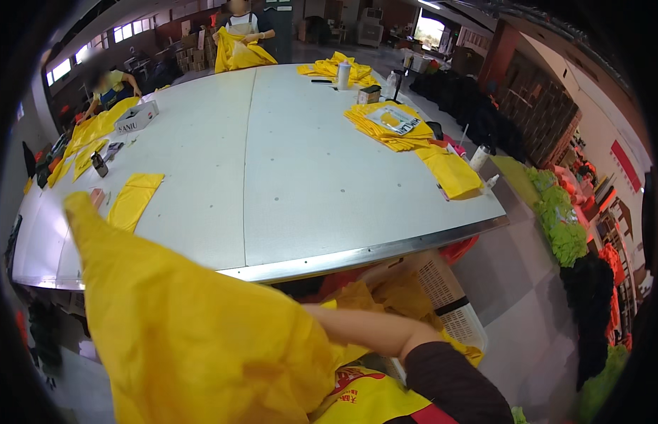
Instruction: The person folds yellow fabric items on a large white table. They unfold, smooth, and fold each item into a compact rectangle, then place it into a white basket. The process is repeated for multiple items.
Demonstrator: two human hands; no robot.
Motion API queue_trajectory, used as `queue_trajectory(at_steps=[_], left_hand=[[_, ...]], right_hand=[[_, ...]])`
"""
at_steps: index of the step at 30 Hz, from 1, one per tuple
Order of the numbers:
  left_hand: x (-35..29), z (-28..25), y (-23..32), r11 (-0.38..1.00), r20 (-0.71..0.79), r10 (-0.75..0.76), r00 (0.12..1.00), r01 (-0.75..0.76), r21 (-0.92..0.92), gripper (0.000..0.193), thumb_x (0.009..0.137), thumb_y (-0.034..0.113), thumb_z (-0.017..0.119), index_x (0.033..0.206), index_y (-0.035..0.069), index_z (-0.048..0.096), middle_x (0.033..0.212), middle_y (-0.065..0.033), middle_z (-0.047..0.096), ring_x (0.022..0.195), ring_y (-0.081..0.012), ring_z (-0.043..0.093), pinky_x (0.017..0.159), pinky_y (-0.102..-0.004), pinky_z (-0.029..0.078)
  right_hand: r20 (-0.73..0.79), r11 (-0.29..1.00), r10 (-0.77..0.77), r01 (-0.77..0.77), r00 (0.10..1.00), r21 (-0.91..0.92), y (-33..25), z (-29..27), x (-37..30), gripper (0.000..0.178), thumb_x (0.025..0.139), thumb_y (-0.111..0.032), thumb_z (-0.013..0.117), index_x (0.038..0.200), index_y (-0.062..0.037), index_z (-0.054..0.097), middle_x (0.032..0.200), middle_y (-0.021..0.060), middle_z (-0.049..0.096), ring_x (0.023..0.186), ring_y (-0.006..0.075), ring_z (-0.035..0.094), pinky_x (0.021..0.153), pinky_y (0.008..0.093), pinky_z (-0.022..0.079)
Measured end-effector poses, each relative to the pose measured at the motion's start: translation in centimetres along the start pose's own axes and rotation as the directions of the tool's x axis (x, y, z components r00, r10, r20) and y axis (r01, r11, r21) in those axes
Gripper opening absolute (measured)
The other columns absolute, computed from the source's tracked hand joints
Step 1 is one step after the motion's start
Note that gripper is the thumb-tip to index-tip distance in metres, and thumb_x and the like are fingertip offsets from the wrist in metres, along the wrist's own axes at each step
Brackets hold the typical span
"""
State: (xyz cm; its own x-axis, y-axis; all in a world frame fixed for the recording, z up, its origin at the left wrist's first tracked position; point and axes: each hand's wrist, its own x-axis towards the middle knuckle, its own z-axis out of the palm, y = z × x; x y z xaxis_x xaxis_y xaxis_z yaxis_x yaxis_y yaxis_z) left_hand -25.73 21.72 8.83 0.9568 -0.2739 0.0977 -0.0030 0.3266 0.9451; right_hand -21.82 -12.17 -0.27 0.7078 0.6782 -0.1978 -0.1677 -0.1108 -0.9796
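Observation:
A large piece of yellow fabric is raised in front of me, over the near edge of the table, and its narrow end points up at the left. My right forearm, in a dark sleeve pushed up to the elbow, reaches left into the fabric. The cloth hides my right hand, so its fingers do not show. No part of my left hand or arm can be seen. Beyond the raised cloth, a folded yellow piece lies on the white table.
A white plastic crate holding yellow cloth stands below the table's metal edge. Yellow stacks, a white bottle and a spray bottle line the right side. A grey box sits far left. Two people handle yellow cloth beyond.

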Motion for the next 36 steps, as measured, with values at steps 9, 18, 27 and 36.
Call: queue_trajectory(at_steps=[9,18,27,36], left_hand=[[4.0,-3.7,5.2,0.988,0.008,0.066,0.998,-0.064,-0.141,0.057,0.092,0.040,0.050,0.129,-0.002,0.043,0.122,-0.0119,0.055,0.110,-0.0220,0.055,0.092,-0.0326,0.044],[8.2,-8.7,7.6,0.928,-0.200,0.250,0.947,-0.176,0.330,0.038,0.087,0.024,0.063,0.116,0.002,0.055,0.103,-0.0046,0.060,0.090,-0.0116,0.058,0.076,-0.0237,0.048],[1.6,-3.5,14.3,0.511,-0.326,0.622,0.712,-0.054,0.858,0.034,0.073,0.007,0.074,0.103,0.000,0.059,0.094,-0.0034,0.061,0.077,-0.0097,0.056,0.069,-0.0224,0.047],[14.2,-0.2,15.1,0.139,0.085,0.695,0.714,-0.249,0.959,0.027,0.082,0.009,0.067,0.105,-0.001,0.057,0.094,-0.0059,0.063,0.080,-0.0127,0.060,0.072,-0.0250,0.048]], right_hand=[[-0.603,0.868,-0.495,0.316,0.626,-0.384,-15.9,-12.0,-12.9,0.028,0.091,-0.020,0.044,0.107,-0.0031,0.060,0.095,0.0055,0.063,0.082,0.0143,0.061,0.073,0.0303,0.051],[-0.780,0.838,-0.536,0.315,0.322,-0.446,-26.3,-17.4,-26.6,0.025,0.095,-0.019,0.047,0.112,-0.0041,0.058,0.102,0.0059,0.063,0.087,0.0148,0.061,0.076,0.0278,0.050],[-0.741,0.744,-0.644,-0.070,0.190,-0.665,-33.9,-14.9,-39.0,0.031,0.094,-0.023,0.052,0.118,-0.0033,0.056,0.105,0.0061,0.063,0.093,0.0131,0.061,0.078,0.0259,0.050],[-0.759,0.716,-0.472,-0.306,0.449,-0.627,-30.3,-24.7,-36.6,0.028,0.093,-0.020,0.052,0.114,-0.0018,0.058,0.100,0.0007,0.062,0.089,0.0078,0.056,0.079,0.0212,0.044]])
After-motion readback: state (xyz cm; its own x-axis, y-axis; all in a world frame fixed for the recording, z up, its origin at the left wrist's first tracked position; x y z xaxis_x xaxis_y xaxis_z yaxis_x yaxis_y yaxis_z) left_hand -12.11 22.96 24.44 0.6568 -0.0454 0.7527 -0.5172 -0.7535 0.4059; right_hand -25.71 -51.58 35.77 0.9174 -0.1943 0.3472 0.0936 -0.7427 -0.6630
